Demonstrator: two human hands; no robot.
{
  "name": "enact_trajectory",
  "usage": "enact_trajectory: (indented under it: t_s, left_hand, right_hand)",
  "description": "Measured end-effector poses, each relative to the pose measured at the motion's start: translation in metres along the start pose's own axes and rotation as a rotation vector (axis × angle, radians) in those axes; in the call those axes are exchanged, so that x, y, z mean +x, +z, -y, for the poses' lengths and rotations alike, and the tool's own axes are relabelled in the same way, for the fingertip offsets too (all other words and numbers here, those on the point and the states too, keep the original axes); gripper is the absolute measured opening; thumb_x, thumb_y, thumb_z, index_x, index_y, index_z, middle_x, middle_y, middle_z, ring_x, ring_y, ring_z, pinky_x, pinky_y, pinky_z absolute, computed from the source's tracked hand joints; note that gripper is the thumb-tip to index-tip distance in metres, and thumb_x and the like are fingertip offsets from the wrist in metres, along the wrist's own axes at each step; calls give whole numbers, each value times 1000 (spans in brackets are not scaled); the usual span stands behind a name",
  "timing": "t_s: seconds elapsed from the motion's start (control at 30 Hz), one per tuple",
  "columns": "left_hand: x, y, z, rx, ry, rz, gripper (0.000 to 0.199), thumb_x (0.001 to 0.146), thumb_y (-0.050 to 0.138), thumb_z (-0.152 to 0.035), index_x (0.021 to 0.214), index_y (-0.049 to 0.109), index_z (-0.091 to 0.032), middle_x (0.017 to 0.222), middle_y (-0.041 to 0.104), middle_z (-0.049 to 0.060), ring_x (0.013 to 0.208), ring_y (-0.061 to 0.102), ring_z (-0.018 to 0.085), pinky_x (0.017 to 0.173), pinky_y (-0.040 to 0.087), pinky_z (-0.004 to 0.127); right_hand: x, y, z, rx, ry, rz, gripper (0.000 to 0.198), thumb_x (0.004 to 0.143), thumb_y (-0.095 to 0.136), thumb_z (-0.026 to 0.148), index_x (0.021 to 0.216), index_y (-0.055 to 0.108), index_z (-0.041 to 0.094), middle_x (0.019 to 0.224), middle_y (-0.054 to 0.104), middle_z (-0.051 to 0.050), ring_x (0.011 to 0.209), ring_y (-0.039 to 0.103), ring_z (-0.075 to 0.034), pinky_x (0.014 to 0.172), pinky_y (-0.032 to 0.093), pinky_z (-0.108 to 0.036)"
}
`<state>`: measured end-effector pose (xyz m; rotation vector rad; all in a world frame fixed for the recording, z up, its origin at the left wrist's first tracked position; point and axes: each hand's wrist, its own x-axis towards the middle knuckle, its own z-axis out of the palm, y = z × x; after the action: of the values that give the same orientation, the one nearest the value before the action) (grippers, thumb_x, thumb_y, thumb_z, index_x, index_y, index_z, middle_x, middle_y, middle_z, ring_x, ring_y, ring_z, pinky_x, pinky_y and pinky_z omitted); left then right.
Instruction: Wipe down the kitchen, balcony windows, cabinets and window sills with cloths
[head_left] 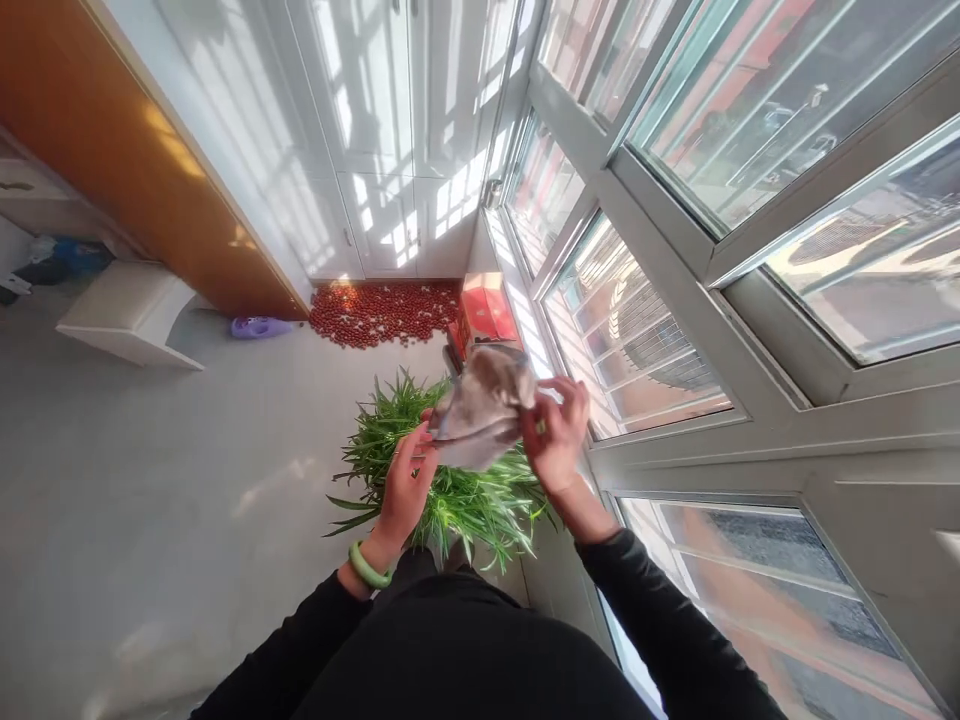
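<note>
A thin, crumpled greyish-brown cloth point(484, 405) is stretched between my hands, smeared a little by motion. My left hand point(409, 480), with a green bangle point(367, 566) at the wrist, pinches its left edge. On the other side my right hand point(559, 435) has its fingers closed on the right edge. Below the cloth spreads a leafy green plant point(457, 505) with long narrow leaves; the cloth and my hands cover part of it, and its pot is hidden.
Red dates or similar small red fruits point(382, 312) lie across the floor by white cabinets point(375, 130). Beside them is a red box point(486, 305). A purple bottle point(260, 327) lies near a pale bench point(124, 305). Framed windows point(637, 310) line my right side.
</note>
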<state>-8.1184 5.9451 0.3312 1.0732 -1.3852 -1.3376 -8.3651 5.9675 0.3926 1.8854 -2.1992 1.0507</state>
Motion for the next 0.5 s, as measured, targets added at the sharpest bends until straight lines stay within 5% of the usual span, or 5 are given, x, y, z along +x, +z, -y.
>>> enact_trajectory:
  t_s: [0.1,0.2,0.33,0.5]
  left_hand:
    - [18,3,12,10,48,82,55,94,68,-52,142,66,-25,135,66,13,120,68,27,100,60,42]
    - [33,5,29,66,41,137,58,90,73,-53,140,66,-25,139,65,14,125,67,31,106,58,46]
    - [46,3,37,137,110,194,54,91,73,-53,135,66,-23,137,65,15,126,67,34,109,56,54]
    - [73,4,12,280,479,-64,65,90,79,-34,148,51,-22,161,45,22,154,45,38,125,42,60]
  right_hand:
    - [-5,31,21,89,79,297,17,83,67,9,83,75,24,118,72,-10,121,63,-31,113,47,-56]
    - [1,46,37,125,117,253,15,82,71,10,83,77,24,132,69,-11,126,60,-32,110,50,-53]
    - [14,20,63,85,-27,170,15,86,73,14,94,79,26,150,60,-10,145,47,-34,123,36,-59]
    - [29,-5,74,-72,-156,251,16,93,71,15,102,78,25,148,62,-11,145,49,-34,123,32,-61]
